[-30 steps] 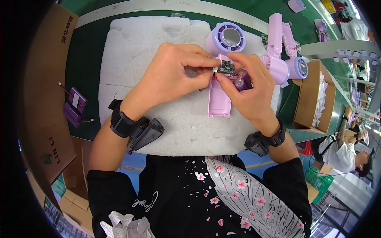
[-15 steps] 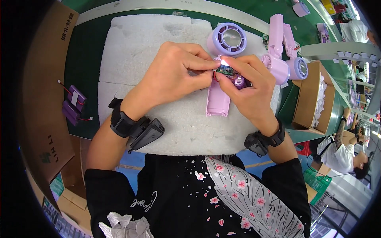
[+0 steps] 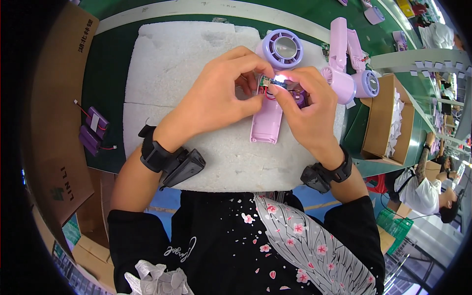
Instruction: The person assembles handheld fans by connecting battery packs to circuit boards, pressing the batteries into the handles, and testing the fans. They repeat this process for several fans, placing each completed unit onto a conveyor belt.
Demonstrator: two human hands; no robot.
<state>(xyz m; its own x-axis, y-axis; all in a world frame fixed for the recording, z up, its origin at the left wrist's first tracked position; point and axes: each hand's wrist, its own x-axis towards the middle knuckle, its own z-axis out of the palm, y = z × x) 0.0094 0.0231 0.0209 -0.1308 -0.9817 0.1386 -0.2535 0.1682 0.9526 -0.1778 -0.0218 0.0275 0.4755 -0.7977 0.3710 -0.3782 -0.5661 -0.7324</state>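
Handling a small circuit board [image 3: 266, 82] over an open pink casing [image 3: 266, 127] looks to be the step in hand. In the head view, the right hand [image 3: 311, 102] pinches the board between thumb and forefinger, beside a bright white glow at its far edge. The left hand [image 3: 215, 93] has thumb and forefinger parted around the board's left end, nothing plainly gripped between them; whether the forefinger touches the board cannot be told. Red wires [image 3: 269, 95] loop from that end toward the casing, and purple battery cells [image 3: 301, 99] show partly under the right hand. The casing sits right of the middle of a white foam sheet [image 3: 236, 162], its hollow side up and its closed end toward the sheet's near edge. A purple-rimmed fan head [image 3: 284, 48] stands by the sheet's far edge. On the green counter [image 3: 105, 64], two purple battery packs [image 3: 89, 140] lie off the sheet's left edge. The next move, as I judge it, calls for a steady pinch on the board's edges, the wires slack and clear of the fingertips.
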